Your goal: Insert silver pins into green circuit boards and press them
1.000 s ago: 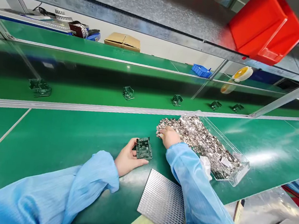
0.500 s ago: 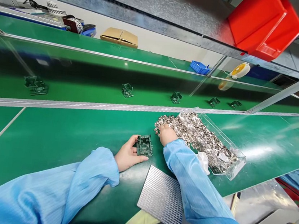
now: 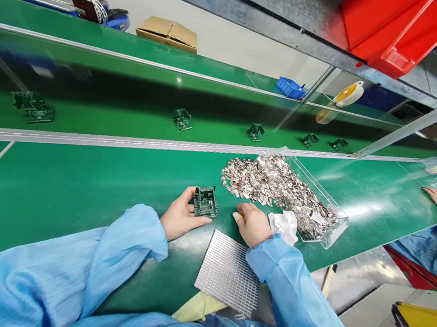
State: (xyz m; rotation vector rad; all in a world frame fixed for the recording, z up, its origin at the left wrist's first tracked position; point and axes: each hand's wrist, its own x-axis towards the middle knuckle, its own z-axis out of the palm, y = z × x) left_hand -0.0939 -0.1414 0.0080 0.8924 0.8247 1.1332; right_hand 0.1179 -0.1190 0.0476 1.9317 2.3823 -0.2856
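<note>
My left hand (image 3: 181,214) grips a small green circuit board assembly (image 3: 205,202) by its left and lower edges, just above the green bench. To its right, my right hand (image 3: 254,225) has its fingers drawn together in a pinch; whatever is between them is too small to make out. A pale yellow covering shows on one of its fingers. Close below the right hand lies a silver sheet (image 3: 229,271) marked with a fine grid. Beyond the hand, a heap of small shiny metal pieces (image 3: 250,178) spills from a clear plastic tray (image 3: 335,236).
Crumpled white paper (image 3: 284,226) lies between my right hand and the tray. Several green board assemblies (image 3: 183,120) stand on the strip behind the metal rail (image 3: 141,141). A red bin (image 3: 394,34) sits on the shelf above. At right, another person's hand (image 3: 435,196) rests on the bench.
My right hand has left the heap of metal pieces and come back toward me, above the gridded sheet. My left hand still holds the circuit board assembly. The view has shifted slightly.
</note>
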